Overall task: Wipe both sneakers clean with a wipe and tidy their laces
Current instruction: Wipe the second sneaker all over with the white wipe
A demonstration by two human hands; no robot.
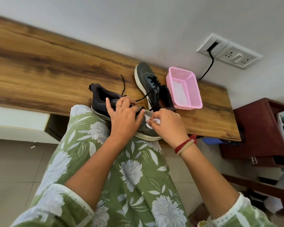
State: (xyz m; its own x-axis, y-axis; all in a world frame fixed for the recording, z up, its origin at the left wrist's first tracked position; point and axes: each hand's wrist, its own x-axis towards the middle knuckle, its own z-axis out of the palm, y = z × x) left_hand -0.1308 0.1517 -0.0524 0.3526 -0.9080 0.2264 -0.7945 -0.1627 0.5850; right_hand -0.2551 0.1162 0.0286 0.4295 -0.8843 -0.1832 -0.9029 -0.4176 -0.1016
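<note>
- The worktop (39,66) is a long wood-grain slab. Its back edge meets a white wall (138,22) and its front edge faces the person. A broad stretch of bare grain runs left of the shoes.
- The near sneaker (100,97) is dark grey knit with a white rubber sole. It sits across the front edge, with its toe hanging past the edge over a green floral garment (134,177).
- The left hand (123,117) grips the laced top of this shoe, fingers curled over the tongue and thumb raised.
- A loose lace (123,86), thin and black, trails from under those fingers towards the back edge.
- The right hand (168,126), with bangles (184,146) at the wrist, pinches a small crumpled white wipe (155,121). The wipe is pressed to the toe side of the near sneaker.
- The far sneaker (145,76) lies tilted on its side near the back edge, showing its white sole rim, and its laces are undone. Its heel is just beside the basket; I cannot tell whether they touch.
- The pink basket (193,89) is perforated plastic and rectangular, and stands towards the right end of the worktop. A strip of wood is left between it and that end.
- A black cable (210,63) drops from a white socket plate (228,51) to the back edge behind the basket.
- A dark red cabinet (252,128) stands close off the right end.
</note>
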